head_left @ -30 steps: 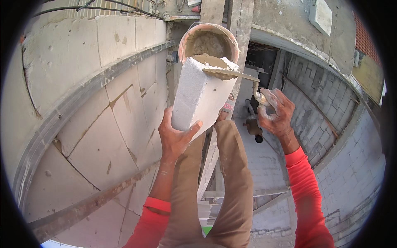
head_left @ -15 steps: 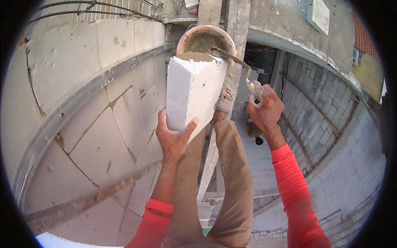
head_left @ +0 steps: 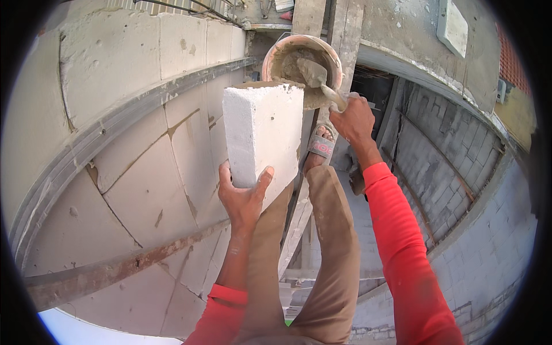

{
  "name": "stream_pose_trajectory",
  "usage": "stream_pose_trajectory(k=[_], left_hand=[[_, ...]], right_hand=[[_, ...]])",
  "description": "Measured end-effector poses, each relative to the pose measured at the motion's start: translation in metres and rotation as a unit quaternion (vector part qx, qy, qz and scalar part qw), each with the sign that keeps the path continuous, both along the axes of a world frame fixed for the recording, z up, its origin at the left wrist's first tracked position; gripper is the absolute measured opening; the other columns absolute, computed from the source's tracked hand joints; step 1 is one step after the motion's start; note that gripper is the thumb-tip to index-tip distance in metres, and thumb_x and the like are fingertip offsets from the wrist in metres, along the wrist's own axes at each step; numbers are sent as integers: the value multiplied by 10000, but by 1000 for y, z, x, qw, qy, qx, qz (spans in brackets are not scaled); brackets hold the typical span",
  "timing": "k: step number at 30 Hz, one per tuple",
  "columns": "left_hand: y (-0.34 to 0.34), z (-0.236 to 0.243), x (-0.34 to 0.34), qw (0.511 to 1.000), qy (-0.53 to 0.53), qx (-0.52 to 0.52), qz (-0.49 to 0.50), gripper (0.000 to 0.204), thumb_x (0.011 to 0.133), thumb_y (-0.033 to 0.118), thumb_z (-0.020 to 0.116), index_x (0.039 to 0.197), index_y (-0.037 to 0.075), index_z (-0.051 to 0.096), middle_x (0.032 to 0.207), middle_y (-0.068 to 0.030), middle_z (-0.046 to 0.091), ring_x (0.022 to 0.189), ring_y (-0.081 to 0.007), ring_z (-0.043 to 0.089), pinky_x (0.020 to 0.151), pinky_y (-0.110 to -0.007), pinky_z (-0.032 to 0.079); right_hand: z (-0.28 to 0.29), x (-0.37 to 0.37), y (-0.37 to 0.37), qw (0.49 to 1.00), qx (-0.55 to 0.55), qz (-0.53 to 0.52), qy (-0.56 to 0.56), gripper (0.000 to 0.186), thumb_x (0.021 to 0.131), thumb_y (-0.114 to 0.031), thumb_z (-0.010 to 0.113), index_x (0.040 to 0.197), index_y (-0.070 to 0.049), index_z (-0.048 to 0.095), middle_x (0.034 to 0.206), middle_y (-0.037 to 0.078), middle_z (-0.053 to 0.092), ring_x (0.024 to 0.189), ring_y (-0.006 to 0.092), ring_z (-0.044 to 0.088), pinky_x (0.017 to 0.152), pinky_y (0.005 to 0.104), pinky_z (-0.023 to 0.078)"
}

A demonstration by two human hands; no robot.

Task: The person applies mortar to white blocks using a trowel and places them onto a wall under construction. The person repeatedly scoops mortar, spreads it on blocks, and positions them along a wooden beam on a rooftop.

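Note:
My left hand point(head_left: 245, 194) grips the lower end of a white lightweight concrete block point(head_left: 267, 135), thumb on one face and fingers round the side. Grey-brown mortar point(head_left: 261, 84) coats the block's far end. In my right hand point(head_left: 355, 119), closed round its handle, is a trowel point(head_left: 315, 73); its blade reaches into the mortar bucket point(head_left: 336, 59) beyond the block. Wet mortar lies inside that bucket, and the near part of its rim is partly behind the block.
Under my sandalled foot point(head_left: 320, 146) runs a wooden plank point(head_left: 343, 34) high above a floor. A pale block wall point(head_left: 138, 190) with a metal rail point(head_left: 115, 118) rises on the left. A concrete ledge point(head_left: 414, 54) lies at right, a grey block wall point(head_left: 443, 132) below it.
The trowel has gone from over the block's mortared end into the bucket, my right hand moving forward with it. The block has shifted slightly left and away from the bucket.

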State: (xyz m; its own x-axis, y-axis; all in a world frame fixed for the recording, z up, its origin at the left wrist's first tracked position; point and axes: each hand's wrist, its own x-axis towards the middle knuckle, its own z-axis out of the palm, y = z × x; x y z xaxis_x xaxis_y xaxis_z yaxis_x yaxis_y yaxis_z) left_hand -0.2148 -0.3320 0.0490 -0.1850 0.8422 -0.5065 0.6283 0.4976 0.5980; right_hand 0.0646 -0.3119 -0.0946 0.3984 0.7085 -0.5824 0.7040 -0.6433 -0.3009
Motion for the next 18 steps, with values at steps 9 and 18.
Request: stream_pose_trajectory(k=[9, 18], left_hand=[[-2, 51, -18, 999, -23, -26, 7, 645, 824, 253, 964, 1259, -47, 593, 1117, -112, 698, 971, -188, 663, 865, -361, 567], [-4, 104, -23, 999, -25, -34, -23, 785, 762, 335, 982, 1330, -50, 600, 1156, -171, 727, 1027, -272, 710, 938, -433, 569]], right_hand=[[204, 73, -96, 833, 316, -433, -134, 760, 1037, -249, 774, 1610, 120, 437, 1478, 210, 610, 1219, 235, 660, 1048, 374, 528], [395, 170, -105, 811, 376, -282, -348, 903, 905, -407, 912, 1518, 108, 494, 1516, 257, 613, 1409, 310, 601, 1212, 456, 478]])
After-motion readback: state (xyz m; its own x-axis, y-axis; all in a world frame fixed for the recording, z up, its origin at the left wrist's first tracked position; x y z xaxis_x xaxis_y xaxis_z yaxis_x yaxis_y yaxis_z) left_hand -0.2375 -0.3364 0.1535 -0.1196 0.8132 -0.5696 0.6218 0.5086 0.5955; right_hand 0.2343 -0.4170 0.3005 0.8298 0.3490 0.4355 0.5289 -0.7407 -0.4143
